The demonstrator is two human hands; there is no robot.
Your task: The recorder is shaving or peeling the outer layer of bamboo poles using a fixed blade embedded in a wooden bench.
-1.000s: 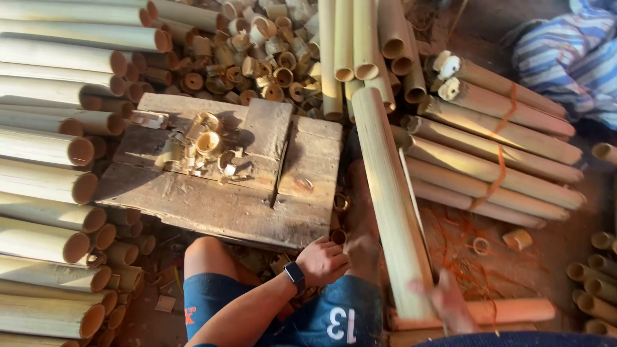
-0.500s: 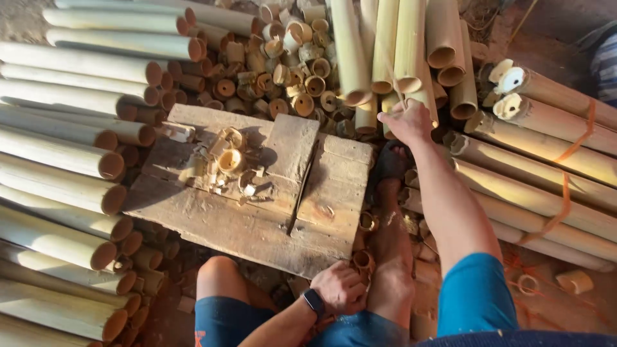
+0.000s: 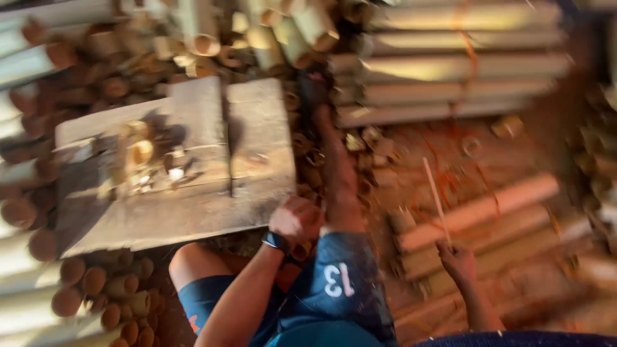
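The picture is blurred by motion. My left hand (image 3: 295, 218), with a dark watch on its wrist, rests with curled fingers on my bent leg beside the edge of a worn wooden board (image 3: 250, 141). My right hand (image 3: 457, 260) is low on the right and grips the bottom end of a thin pale stick (image 3: 436, 196) that points up and slightly left. Small cut bamboo rings (image 3: 141, 154) lie on the board's left part. I sit in blue shorts (image 3: 334, 283), my right leg stretched along the board's right side.
Long bamboo poles (image 3: 450, 64) are stacked at the upper right, and more poles (image 3: 479, 209) lie on the reddish ground near my right hand. Short bamboo tubes (image 3: 96, 289) are piled at the left and along the top (image 3: 270, 32). Loose rings litter the ground.
My right hand has come back from the poles beyond the board to the lower right and now holds a thin stick. The view has swung right. My left hand stays on my leg.
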